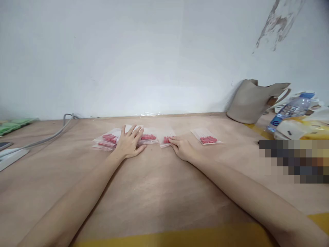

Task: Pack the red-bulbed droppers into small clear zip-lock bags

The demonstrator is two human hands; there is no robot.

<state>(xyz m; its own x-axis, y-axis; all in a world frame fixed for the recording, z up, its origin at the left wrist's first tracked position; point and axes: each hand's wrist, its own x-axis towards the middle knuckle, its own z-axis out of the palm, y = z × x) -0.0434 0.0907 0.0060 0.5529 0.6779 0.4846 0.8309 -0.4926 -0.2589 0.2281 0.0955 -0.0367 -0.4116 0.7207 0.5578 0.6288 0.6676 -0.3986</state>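
Small clear plastic bags with red tube-like pieces lie in a row on the brown table. My left hand point(130, 142) is flat with its fingers spread, between a stack of bags point(109, 138) on its left and another bag point(149, 137) on its right; it partly covers them. My right hand point(182, 147) has its fingers close together, thumb near the fingertips, on the right part of a third bag point(166, 140). Those fingers hide some of its red pieces. Farther right lies a separate bag point(207, 138), touched by neither hand.
A white wall stands behind the brown-covered table point(154, 192). At the right are a grey-beige pitcher-like container point(246, 103), a water bottle point(290, 111) and a yellow-white package point(303, 128). On the left lie a grey cable point(58, 133) and a green packet point(15, 126).
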